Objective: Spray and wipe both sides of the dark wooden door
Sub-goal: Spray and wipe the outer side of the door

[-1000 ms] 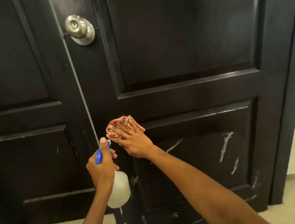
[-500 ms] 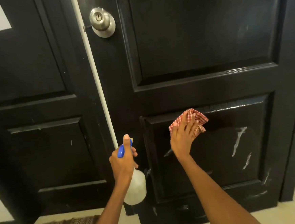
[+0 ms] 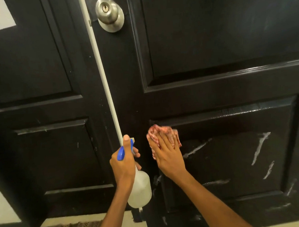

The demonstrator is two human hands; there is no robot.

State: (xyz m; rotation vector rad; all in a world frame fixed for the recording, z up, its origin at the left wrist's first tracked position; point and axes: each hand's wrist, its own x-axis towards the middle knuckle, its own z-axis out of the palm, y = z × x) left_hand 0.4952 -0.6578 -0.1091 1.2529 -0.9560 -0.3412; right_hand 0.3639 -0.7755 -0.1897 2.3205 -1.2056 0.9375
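1. Head view: the left hand (image 3: pixel 124 166) is gripping a spray bottle (image 3: pixel 139 190), thumb lying along its blue head.
2. The right hand (image 3: pixel 169 155) is pressing a red checked cloth (image 3: pixel 158 132) with straight fingers against the dark wooden door (image 3: pixel 224 93), at the lower panel's upper left corner.
3. White streaks (image 3: pixel 259 146) are showing across that panel.
4. A silver knob (image 3: pixel 109 13) is sitting above.

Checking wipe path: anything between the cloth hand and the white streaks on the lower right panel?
Nothing visible. The right hand presses the red checked cloth at the lower panel's upper left; bare door surface runs to the white streaks. The spray bottle, gripped by the left hand, is on the other side.
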